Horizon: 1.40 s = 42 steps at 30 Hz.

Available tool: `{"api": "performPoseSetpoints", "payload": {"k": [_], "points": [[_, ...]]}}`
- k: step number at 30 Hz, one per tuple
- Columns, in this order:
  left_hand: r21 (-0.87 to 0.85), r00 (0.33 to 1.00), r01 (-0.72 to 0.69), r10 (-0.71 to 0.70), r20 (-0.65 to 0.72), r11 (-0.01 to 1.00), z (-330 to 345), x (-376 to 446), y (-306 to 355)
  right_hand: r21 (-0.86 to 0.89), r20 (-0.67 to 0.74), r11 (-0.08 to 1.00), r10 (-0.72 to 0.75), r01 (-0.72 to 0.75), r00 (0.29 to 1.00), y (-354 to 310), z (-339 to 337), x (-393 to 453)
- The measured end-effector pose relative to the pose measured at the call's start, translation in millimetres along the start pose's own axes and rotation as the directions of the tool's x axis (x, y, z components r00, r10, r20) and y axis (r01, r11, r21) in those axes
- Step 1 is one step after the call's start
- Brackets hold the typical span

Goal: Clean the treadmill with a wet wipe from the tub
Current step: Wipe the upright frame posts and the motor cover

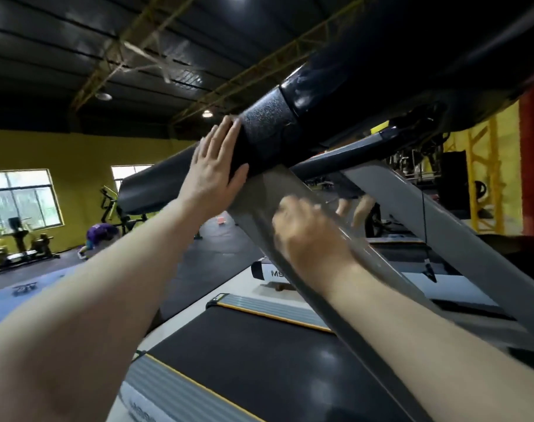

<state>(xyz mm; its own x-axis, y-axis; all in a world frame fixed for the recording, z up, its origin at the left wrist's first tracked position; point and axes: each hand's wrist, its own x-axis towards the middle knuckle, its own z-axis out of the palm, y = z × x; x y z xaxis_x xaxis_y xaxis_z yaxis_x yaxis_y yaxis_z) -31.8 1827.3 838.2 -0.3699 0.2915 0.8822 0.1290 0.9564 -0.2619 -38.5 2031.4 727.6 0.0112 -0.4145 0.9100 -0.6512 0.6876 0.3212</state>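
The treadmill's black padded handrail [265,138] runs diagonally overhead and meets a glossy grey upright [345,312]. My left hand [212,172] lies flat on the handrail just left of that joint, fingers straight. My right hand [308,229] is pressed against the upper part of the grey upright and is motion-blurred; its fingers are mirrored in the glossy surface. No wet wipe or tub shows; anything under the right hand is hidden. The black running belt [259,360] lies below my arms.
The dark console underside [412,56] hangs overhead at the upper right. A second grey upright [442,226] slants down to the right. A neighbouring treadmill [271,272] stands behind. On the gym floor at left, a person in purple [99,234] bends near exercise machines [25,248].
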Motion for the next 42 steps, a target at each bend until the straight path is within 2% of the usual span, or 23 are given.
{"api": "performPoseSetpoints", "payload": {"k": [2, 4, 5, 7, 8, 9, 10, 11, 13, 15, 16, 18, 20, 21, 22, 24, 27, 31, 34, 36, 39, 40, 42], "points": [[-0.018, 0.999, 0.027, -0.028, -0.021, 0.999, 15.7, -13.5, -7.1, -0.004, 0.195, 0.938, -0.339, 0.346, 0.920, -24.8, 25.7, -27.4], [-0.033, 0.997, 0.046, -0.048, -0.054, 0.998, 29.8, -21.6, -10.7, -0.027, 0.245, 0.899, -0.418, 0.437, 0.875, -21.3, 34.4, -33.2], [-0.046, 0.996, 0.045, -0.049, -0.073, 0.998, 35.0, -22.8, -13.4, -0.033, 0.185, 0.925, -0.366, 0.378, 0.912, -12.8, 31.7, -18.9], [-0.080, 0.991, 0.022, -0.032, -0.128, 0.997, 42.4, -20.8, -19.1, -0.019, -0.033, 0.996, -0.085, 0.084, 0.996, 4.7, 17.2, 23.6], [-0.097, 0.988, 0.009, -0.024, -0.155, 0.995, 45.1, -19.6, -21.5, 0.047, -0.138, 0.996, 0.088, -0.082, 0.987, 10.6, 9.9, 41.6], [-0.113, 0.985, -0.001, -0.018, -0.173, 0.994, 47.4, -19.2, -23.8, 0.092, -0.161, 0.985, 0.162, -0.149, 0.974, 13.3, 10.2, 49.4], [-0.135, 0.983, -0.012, -0.013, -0.181, 0.991, 48.5, -19.5, -25.1, 0.092, -0.131, 0.992, 0.095, -0.083, 0.987, 11.2, 15.6, 46.4], [-0.165, 0.984, -0.018, -0.012, -0.179, 0.986, 48.7, -20.0, -26.2, 0.060, -0.065, 0.995, -0.076, 0.080, 0.995, 4.3, 26.6, 36.0], [-0.230, 0.987, -0.016, -0.021, -0.160, 0.973, 45.8, -20.6, -28.8, -0.001, 0.124, 0.897, -0.438, 0.442, 0.890, -15.6, 47.2, 6.0], [-0.291, 0.989, -0.015, -0.029, -0.145, 0.957, 42.0, -18.3, -32.4, -0.036, 0.222, 0.852, -0.503, 0.523, 0.835, -16.5, 51.3, 5.9], [-0.318, 0.989, -0.007, -0.040, -0.141, 0.948, 40.9, -17.4, -34.6, -0.031, 0.172, 0.884, -0.456, 0.467, 0.873, -10.5, 49.0, 19.5], [-0.374, 0.987, 0.006, -0.065, -0.145, 0.927, 41.3, -17.1, -35.7, -0.012, -0.013, 0.980, -0.198, 0.198, 0.980, 1.2, 33.6, 54.2], [-0.425, 0.983, 0.018, -0.093, -0.157, 0.905, 43.2, -16.6, -34.0, 0.034, -0.154, 0.997, 0.067, -0.062, 0.986, 1.7, 25.4, 72.0], [-0.446, 0.982, 0.028, -0.109, -0.157, 0.895, 44.1, -16.0, -33.8, 0.055, -0.166, 0.992, 0.122, -0.114, 0.979, -5.5, 29.9, 70.7], [-0.463, 0.980, 0.037, -0.122, -0.155, 0.886, 44.3, -15.4, -33.8, 0.064, -0.149, 0.993, 0.110, -0.101, 0.983, -15.4, 37.7, 64.6], [-0.494, 0.979, 0.055, -0.144, -0.145, 0.868, 43.9, -15.0, -35.3, 0.028, -0.002, 0.991, -0.133, 0.133, 0.991, -38.7, 57.0, 41.6], [-0.544, 0.982, 0.056, -0.144, -0.121, 0.837, 44.6, -14.2, -38.5, -0.050, 0.189, 0.911, -0.395, 0.410, 0.899, -37.5, 64.7, 35.3], [-0.591, 0.983, 0.024, -0.128, -0.135, 0.806, 46.6, -13.2, -44.2, -0.072, 0.024, 0.950, -0.303, 0.304, 0.953, -5.0, 45.5, 93.3], [-0.674, 0.978, 0.031, -0.160, -0.131, 0.738, 45.0, -12.4, -42.7, -0.101, 0.006, 0.958, -0.270, 0.269, 0.963, -3.8, 41.4, 94.9], [-0.734, 0.978, 0.070, -0.192, -0.084, 0.676, 38.6, -11.0, -39.1, -0.038, 0.050, 0.939, -0.339, 0.341, 0.939, -15.4, 44.9, 73.5], [-0.868, 0.951, 0.198, -0.302, 0.059, 0.455, 21.9, -20.6, -21.3, -0.006, 0.240, 0.885, -0.452, 0.466, 0.859, -26.9, 41.9, 35.3], [-0.889, 0.935, 0.228, -0.343, 0.086, 0.398, 15.8, -29.3, -11.9, 0.019, 0.258, 0.899, -0.428, 0.439, 0.866, -24.1, 39.3, 26.2], [-0.884, 0.912, 0.242, -0.405, 0.066, 0.401, 9.3, -58.4, 9.0, 0.200, 0.238, 0.954, -0.268, 0.223, 0.934, -18.5, 27.4, 13.0]]}}
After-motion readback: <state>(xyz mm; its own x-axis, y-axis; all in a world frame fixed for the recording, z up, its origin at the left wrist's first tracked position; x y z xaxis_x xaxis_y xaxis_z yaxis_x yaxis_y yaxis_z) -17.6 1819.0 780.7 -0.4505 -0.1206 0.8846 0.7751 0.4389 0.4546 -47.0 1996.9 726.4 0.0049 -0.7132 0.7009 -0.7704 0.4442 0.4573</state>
